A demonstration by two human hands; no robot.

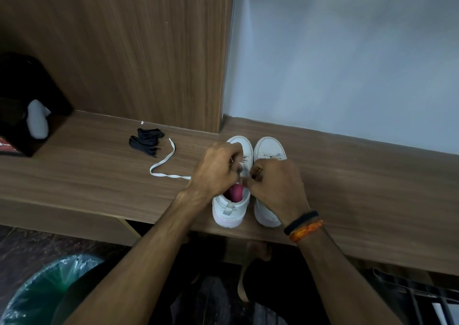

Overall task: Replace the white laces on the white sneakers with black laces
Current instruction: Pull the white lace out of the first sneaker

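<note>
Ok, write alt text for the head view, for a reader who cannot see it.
A person's left hand and right hand work at the lacing of the left white sneaker of a pair standing on a wooden shelf. A white lace trails from it across the shelf, and a bundle of black laces lies beyond.

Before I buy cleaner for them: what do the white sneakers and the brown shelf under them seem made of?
White sneakers: smooth, matte, probably leather or synthetic; no weave visible. Brown shelf: wood-grain streaks, flat satin finish, likely laminate board.
</note>
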